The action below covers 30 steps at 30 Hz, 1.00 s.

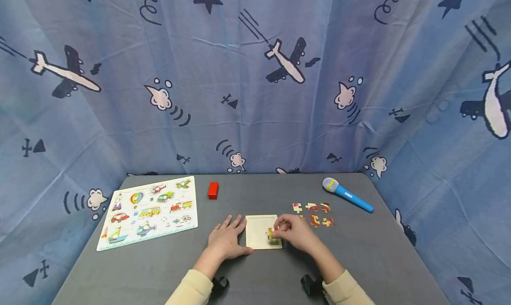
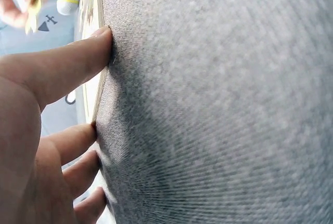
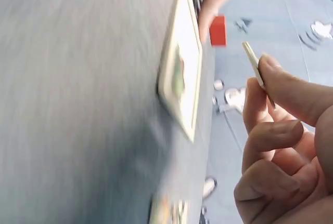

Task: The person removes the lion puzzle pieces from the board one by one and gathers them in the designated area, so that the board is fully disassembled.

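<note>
A shallow, light wooden puzzle tray [image 1: 257, 234] lies in front of me, with some colourful pieces in its lower right part. My left hand [image 1: 226, 239] rests on the table at the tray's left side, fingers spread and fingertips right at its edge. Between thumb and index finger, my right hand [image 1: 295, 231] pinches a puzzle piece [image 3: 253, 60] above the tray's right side. The right wrist view shows that piece edge-on, raised off the tray. Several loose puzzle pieces [image 1: 314, 220] lie to the right of the tray, some partly hidden behind my right hand.
A picture board of vehicles [image 1: 159, 211] lies on the left of the grey table [image 1: 255, 278]. Near the back edge stands a red block [image 1: 213, 190]. A blue toy microphone [image 1: 351, 197] lies at the back right. A patterned curtain [image 1: 239, 96] hangs behind the table.
</note>
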{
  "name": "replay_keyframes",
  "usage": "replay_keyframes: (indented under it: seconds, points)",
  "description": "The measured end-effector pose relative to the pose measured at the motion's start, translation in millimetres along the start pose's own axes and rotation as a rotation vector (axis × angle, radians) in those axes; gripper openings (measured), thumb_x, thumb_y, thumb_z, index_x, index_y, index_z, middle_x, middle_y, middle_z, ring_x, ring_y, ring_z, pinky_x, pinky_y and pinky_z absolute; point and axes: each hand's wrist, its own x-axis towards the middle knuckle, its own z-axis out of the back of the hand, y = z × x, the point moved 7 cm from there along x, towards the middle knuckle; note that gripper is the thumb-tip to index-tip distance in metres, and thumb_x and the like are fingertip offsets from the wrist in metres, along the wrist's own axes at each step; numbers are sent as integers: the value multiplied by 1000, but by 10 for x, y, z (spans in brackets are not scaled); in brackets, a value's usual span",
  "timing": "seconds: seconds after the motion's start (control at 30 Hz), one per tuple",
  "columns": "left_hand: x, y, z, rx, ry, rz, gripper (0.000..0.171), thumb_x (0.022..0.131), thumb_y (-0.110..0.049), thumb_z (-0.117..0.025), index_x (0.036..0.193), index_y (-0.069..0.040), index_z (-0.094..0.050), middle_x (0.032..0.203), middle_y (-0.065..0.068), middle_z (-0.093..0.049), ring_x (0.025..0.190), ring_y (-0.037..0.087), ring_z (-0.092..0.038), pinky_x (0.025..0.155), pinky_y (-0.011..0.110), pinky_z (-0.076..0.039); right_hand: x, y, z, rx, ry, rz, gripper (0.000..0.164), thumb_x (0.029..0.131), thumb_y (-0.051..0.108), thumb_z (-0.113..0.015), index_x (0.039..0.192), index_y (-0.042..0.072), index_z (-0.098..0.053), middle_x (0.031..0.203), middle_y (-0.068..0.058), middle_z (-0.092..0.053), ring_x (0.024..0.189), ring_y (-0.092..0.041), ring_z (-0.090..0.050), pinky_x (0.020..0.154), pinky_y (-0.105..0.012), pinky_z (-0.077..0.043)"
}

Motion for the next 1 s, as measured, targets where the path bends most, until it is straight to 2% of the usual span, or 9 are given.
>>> replay_keyframes:
  seconds: [0.13, 0.27, 0.5, 0.73, 1.0]
  points:
    - [-7, 6, 6, -13, -1, -2, 94, 77, -61, -78, 155, -20, -44, 163, 4, -37, 153, 33, -26, 119, 58, -28, -103, -154, 260, -30, -84, -84, 21, 82, 25, -84, 90, 13, -70, 72, 0, -69, 60, -14, -56, 53, -26, -44]
    - [-11, 4, 11, -15, -1, -2, 94, 77, -61, -78, 154, -20, -44, 163, 4, -37, 153, 33, -26, 119, 58, -28, -208, -291, 498, -58, -148, -119, 18, 84, 25, -83, 94, 14, -73, 75, -1, -72, 66, -20, -61, 54, -27, -44]
    - [-4, -3, 10, 5, -3, -9, 95, 76, -61, -78, 154, -20, -45, 163, 4, -37, 153, 33, -27, 119, 57, -29, -350, -594, 791, -124, -221, -143, 21, 87, 24, -80, 100, 8, -73, 77, 1, -71, 64, -14, -56, 54, -27, -45]
    - [-25, -4, 18, -4, -10, -12, 94, 77, -60, -78, 155, -19, -44, 163, 5, -37, 153, 34, -27, 119, 58, -29, -411, -902, 905, -145, -241, -248, 25, 87, 24, -80, 98, 5, -67, 71, 1, -63, 64, -15, -54, 56, -26, -42]
    - [-13, -2, 1, 11, -7, -11, 94, 78, -61, -77, 155, -20, -44, 163, 4, -37, 153, 33, -27, 119, 57, -29, -427, -987, 898, -245, -222, -307, 24, 87, 25, -80, 93, 6, -66, 75, -1, -65, 67, -14, -55, 60, -29, -41]
